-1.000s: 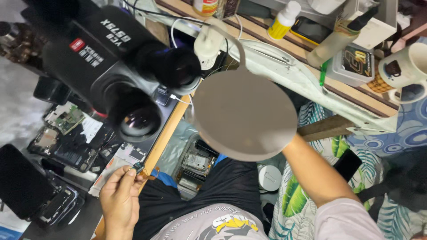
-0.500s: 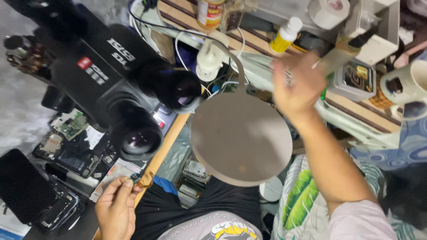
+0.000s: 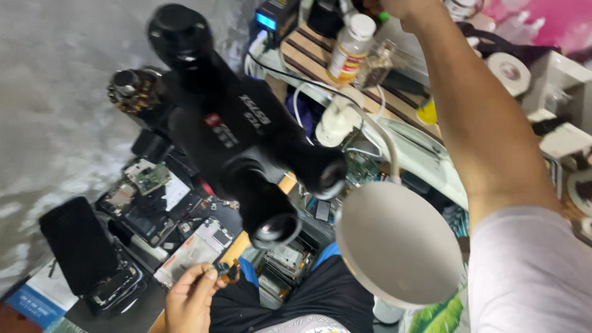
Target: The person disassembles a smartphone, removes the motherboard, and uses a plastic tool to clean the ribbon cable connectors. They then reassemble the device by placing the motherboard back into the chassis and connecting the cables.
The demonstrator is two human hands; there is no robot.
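My left hand point(image 3: 190, 300) is low in the head view, near the table's front edge, pinching a small dark electronic part point(image 3: 223, 270) between thumb and fingers. My right arm point(image 3: 481, 129) stretches up and away toward the shelf at the top; the right hand point(image 3: 398, 7) is almost cut off by the top edge, so its fingers are hidden. A black stereo microscope point(image 3: 240, 148) hangs over the bench between the two hands. A round white lamp head point(image 3: 398, 243) on a bent neck sits just right of the microscope's eyepieces.
Opened phones and circuit boards point(image 3: 154, 203) lie on the dark mat at left, with a black phone point(image 3: 80, 243) beside them. A white bottle point(image 3: 350, 48), a tape roll point(image 3: 509, 71) and white boxes point(image 3: 564, 105) crowd the wooden shelf. Cables run behind the microscope.
My right arm has risen from under the lamp up to the shelf and beyond the top edge. The view has swung left and upward. My left hand stays low with the small part.
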